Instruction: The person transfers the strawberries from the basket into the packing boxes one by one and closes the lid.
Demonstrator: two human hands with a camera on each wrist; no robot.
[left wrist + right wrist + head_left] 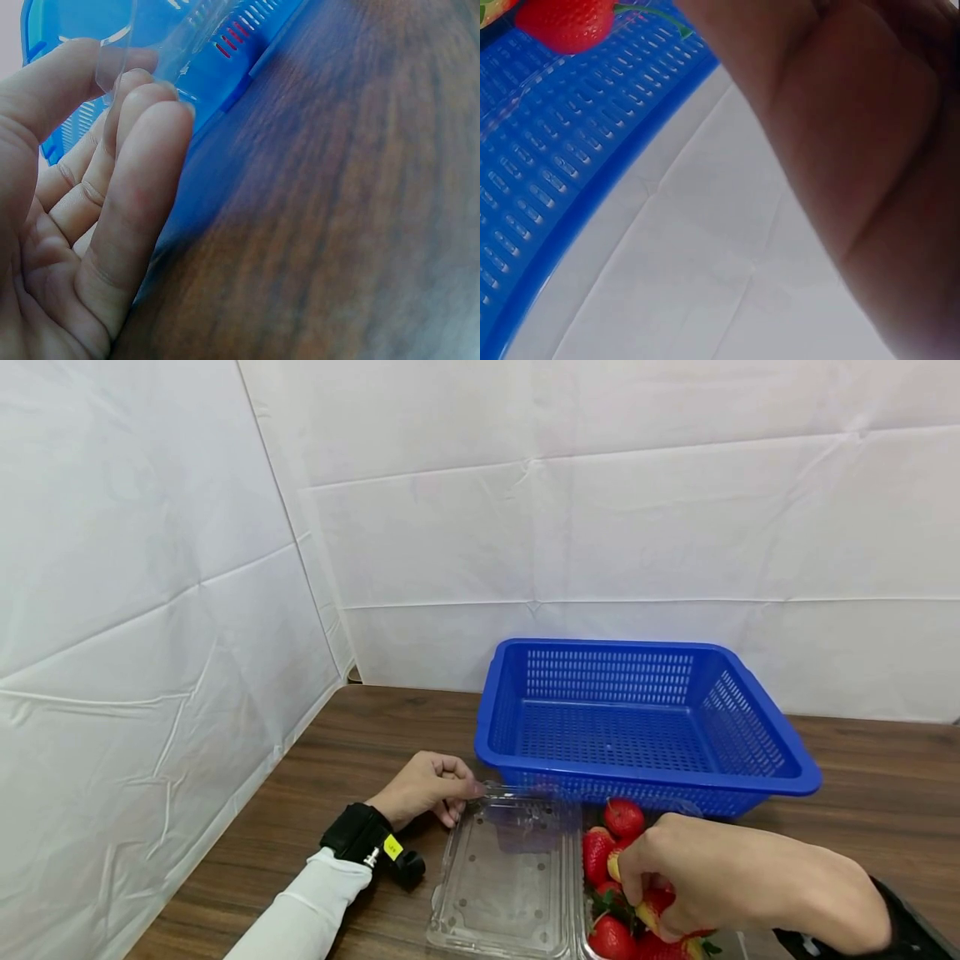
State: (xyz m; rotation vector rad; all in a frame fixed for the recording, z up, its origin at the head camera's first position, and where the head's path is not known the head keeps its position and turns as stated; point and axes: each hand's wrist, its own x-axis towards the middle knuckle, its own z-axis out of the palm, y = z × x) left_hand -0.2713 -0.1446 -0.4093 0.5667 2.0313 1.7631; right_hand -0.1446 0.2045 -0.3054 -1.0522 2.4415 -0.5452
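On the left, my left hand (426, 789) pinches the far corner of a hinged box's clear plastic lid (513, 889), which lies opened out on the table. The left wrist view shows the lid's thin clear edge (112, 67) between thumb and fingers. Red strawberries (611, 937) fill the box's other half, to the right of the lid. My right hand (738, 872) reaches over them from the right, fingers curled down on a red and yellow strawberry (649, 917); its fingertips are partly hidden. One strawberry (568, 26) with a green stem shows in the right wrist view.
A blue perforated basket (611, 731) stands directly behind the plastic box, close to its far edge. Beneath everything is a dark wood-grain table (870, 768). White sheeting (630, 527) hangs behind and along the left side.
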